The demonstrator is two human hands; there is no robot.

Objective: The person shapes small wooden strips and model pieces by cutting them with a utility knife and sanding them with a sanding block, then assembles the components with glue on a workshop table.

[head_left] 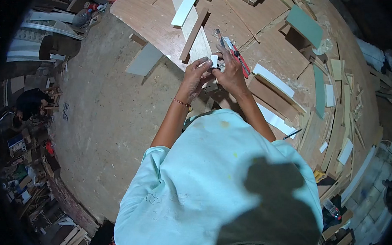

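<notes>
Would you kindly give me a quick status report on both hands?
Left hand and right hand together pinch a small white piece. Red-handled tool beside them. Nothing blocking.

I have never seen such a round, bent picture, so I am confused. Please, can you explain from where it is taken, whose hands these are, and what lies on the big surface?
There is no machine here. One camera sits on a person's head and looks down, so the wide lens bends everything. You see the pale blue shirt and two bare hands. The left hand and right hand meet around a small white piece; which hand has the grip on it is hard to tell. They work over a large brown wooden tabletop covered with wooden strips and white boards. A red-handled tool lies beside the right hand.
</notes>
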